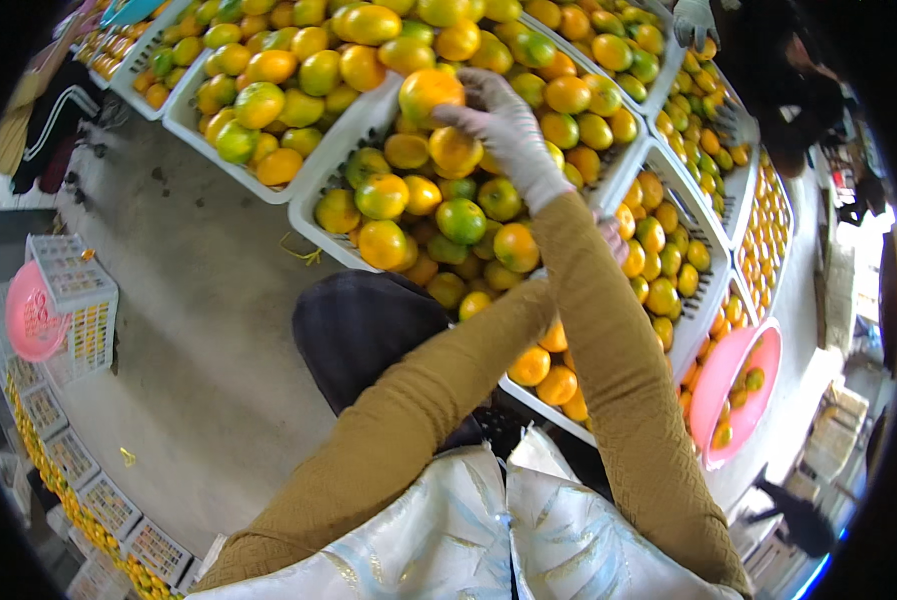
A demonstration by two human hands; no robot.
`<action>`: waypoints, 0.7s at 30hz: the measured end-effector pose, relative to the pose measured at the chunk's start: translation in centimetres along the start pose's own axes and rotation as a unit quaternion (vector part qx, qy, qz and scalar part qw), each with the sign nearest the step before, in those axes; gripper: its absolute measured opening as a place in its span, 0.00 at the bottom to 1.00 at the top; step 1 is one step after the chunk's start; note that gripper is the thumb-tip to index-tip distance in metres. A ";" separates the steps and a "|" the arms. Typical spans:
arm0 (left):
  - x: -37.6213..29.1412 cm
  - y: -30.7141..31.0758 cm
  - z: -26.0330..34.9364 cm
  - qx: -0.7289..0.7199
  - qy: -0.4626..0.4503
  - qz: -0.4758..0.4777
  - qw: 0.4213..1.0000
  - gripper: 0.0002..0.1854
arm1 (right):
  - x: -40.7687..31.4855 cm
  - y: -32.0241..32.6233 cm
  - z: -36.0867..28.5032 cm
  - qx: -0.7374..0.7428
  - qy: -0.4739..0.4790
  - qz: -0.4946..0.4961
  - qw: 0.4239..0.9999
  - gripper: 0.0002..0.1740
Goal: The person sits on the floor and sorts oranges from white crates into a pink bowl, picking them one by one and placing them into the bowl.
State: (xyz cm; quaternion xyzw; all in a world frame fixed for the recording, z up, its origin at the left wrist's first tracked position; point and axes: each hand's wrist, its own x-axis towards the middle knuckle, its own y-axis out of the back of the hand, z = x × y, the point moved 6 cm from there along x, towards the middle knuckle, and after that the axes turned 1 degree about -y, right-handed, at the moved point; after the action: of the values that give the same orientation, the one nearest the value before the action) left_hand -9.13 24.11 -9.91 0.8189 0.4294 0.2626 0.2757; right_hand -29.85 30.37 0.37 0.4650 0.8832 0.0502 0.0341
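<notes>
My right hand [505, 124], in a pale knit glove, grips a yellow-orange citrus fruit [427, 96] between thumb and fingers. Below it is a white plastic crate [321, 236] of green, yellow and orange citrus. My left forearm crosses beneath the right one. Only some fingers of my left hand [613, 236] show past the right sleeve, close to the fruit in the right-hand crate [700, 341]. Whether those fingers hold anything is hidden.
More fruit-filled crates [223, 169] adjoin at left, behind and right. A pink basin [763, 382] with several fruits stands right. Another person's gloved hand [735, 124] is over a far-right crate. Stacked crates and a pink basin [36, 311] stand left on the concrete floor [216, 300].
</notes>
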 end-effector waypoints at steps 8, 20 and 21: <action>-0.5 4.1 -8.7 -0.508 -0.085 -0.029 0.857 0.26 | -22.9 25.4 -0.6 0.056 -0.128 0.166 0.976 0.45; -0.3 4.1 -8.4 -0.453 -0.122 -0.112 0.876 0.31 | -27.2 25.8 10.5 -0.072 -0.268 0.118 0.954 0.41; -0.4 4.1 -8.5 -0.457 -0.117 -0.101 0.876 0.31 | -27.2 25.8 10.2 -0.085 -0.274 0.111 0.952 0.41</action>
State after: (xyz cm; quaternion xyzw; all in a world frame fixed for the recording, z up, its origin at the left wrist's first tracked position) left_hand -12.68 23.71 -1.17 0.5792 0.3064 0.3025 0.6922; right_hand 7.75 23.05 -6.32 0.5510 0.7754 -0.0008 0.3085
